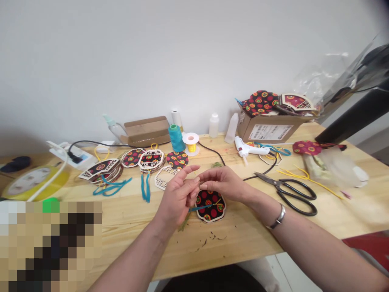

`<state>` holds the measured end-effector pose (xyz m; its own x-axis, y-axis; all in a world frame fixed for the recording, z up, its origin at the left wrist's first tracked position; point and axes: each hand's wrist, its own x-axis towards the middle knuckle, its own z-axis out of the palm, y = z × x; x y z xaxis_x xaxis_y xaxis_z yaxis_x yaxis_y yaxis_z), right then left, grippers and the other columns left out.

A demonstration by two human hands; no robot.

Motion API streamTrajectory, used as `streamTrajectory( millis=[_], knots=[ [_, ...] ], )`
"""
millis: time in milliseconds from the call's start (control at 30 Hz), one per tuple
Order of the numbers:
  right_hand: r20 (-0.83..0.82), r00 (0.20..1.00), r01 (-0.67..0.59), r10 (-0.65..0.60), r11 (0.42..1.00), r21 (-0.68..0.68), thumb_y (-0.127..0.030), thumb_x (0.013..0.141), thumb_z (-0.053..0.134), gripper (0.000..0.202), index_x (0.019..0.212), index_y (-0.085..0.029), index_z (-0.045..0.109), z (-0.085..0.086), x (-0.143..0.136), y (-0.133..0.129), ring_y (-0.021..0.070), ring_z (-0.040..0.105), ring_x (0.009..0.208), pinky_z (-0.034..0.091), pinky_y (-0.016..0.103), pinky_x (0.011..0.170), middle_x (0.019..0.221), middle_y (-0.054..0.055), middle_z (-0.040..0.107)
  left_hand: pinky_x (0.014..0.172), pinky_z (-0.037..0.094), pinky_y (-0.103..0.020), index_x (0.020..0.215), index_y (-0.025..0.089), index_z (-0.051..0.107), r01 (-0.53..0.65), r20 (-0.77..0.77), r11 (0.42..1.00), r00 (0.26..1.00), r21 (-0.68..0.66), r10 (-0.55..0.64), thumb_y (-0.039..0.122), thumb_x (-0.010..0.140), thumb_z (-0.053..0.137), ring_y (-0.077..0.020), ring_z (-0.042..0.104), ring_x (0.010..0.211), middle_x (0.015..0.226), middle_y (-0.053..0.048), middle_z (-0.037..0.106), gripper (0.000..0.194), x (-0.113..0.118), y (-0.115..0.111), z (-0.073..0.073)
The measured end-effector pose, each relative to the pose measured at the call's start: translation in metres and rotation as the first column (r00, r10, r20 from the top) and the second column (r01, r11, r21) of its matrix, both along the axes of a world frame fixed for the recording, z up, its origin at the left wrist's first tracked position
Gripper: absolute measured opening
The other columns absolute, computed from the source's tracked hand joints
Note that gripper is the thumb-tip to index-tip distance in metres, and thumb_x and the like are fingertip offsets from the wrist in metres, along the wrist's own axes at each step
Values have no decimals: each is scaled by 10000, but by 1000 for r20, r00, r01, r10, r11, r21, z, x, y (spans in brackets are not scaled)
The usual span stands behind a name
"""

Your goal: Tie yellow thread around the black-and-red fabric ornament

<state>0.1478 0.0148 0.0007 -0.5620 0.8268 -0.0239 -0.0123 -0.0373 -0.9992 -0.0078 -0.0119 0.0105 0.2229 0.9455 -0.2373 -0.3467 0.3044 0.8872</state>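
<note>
My left hand [180,190] is closed in a pinch, thumb against the fingers, above the middle of the table. Right beside it, the thumb and fingers of my right hand [226,184] also press together, and the fingertips of both hands meet. What they pinch is too small to make out. Just below lies a black fabric piece with red and yellow flowers [209,211] in a pale scalloped frame, with a blue cord [200,208] across it. Dried greenish stalks [183,223] stick out under my left hand, and more dried plant [216,165] shows behind my right hand.
Black-handled scissors [287,190] and a white glue gun [251,148] lie to the right. Behind stand a teal thread cone [176,138], a yellow thread spool [191,147] and a cardboard box [267,127]. Framed ornaments [101,170] and a tape roll [35,184] lie left.
</note>
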Motion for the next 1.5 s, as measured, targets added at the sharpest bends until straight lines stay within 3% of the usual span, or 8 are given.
streamTrajectory(
  millis=[167, 367, 467, 633, 833, 1033, 1367, 1500],
  knots=[
    [143, 987, 66, -74, 996, 60, -297, 758, 623, 180, 738, -124, 669, -2, 5, 3, 85, 532, 553, 427, 212, 537, 624, -2, 629, 383, 153, -155, 1130, 174, 518, -10, -27, 1000, 1000, 16, 11, 270, 723, 656, -31, 262, 364, 447, 100, 408, 441, 0, 0, -1],
    [236, 960, 92, -148, 968, 233, -220, 783, 564, 140, 711, -129, 641, 4, 8, 5, 83, 502, 556, 398, 198, 521, 614, -11, 603, 400, 180, -150, 1021, 130, 617, -51, -134, 999, 990, 14, 53, 290, 711, 680, -33, 308, 411, 455, 86, 404, 355, 2, -2, -4],
    [318, 925, 73, -206, 921, 382, -189, 788, 552, 129, 723, -141, 651, 6, 10, 5, 99, 528, 593, 408, 209, 556, 653, 3, 633, 395, 185, -156, 910, 119, 653, -52, -190, 999, 980, -4, 51, 311, 682, 701, -36, 328, 417, 465, 71, 428, 301, 3, -2, -4],
    [354, 898, 24, -261, 833, 554, -122, 783, 548, 127, 725, -150, 657, 7, 12, 6, 113, 559, 638, 418, 223, 612, 687, 18, 649, 374, 135, -175, 702, 119, 620, 53, -225, 998, 973, -21, -57, 347, 706, 667, -26, 268, 380, 448, 68, 399, 233, 1, 0, -4],
    [333, 907, 8, -259, 799, 601, -79, 781, 541, 151, 710, -152, 653, 8, 13, 6, 105, 556, 634, 415, 214, 619, 667, 8, 637, 358, 61, -172, 622, 122, 553, 120, -128, 977, 981, -178, -144, 329, 662, 694, 2, 223, 335, 466, 59, 436, 254, -4, 4, -7],
    [300, 920, 20, -252, 796, 605, -106, 781, 563, 127, 704, -150, 654, 10, 13, 5, 111, 557, 633, 423, 225, 617, 671, 17, 643, 340, 71, -160, 565, 110, 527, 171, -40, 961, 982, -215, -184, 277, 675, 696, 16, 219, 329, 475, 49, 457, 262, -7, 7, -9],
    [267, 931, 13, -250, 753, 658, -89, 789, 557, 136, 712, -152, 650, 7, 16, 7, 117, 561, 660, 427, 228, 632, 665, 17, 624, 335, 83, -132, 710, 58, 656, 207, 37, 918, 978, -339, -207, 224, 696, 643, 19, 215, 335, 486, 17, 498, 167, -9, 8, -8],
    [239, 938, 21, -252, 727, 686, -87, 792, 562, 134, 718, -152, 653, 6, 18, 8, 114, 551, 657, 425, 224, 625, 659, 19, 612, 336, 72, -137, 676, 55, 651, 233, 61, 910, 972, -344, -226, 208, 689, 645, 14, 224, 336, 470, 16, 486, 153, -10, 8, -7]
  ],
)
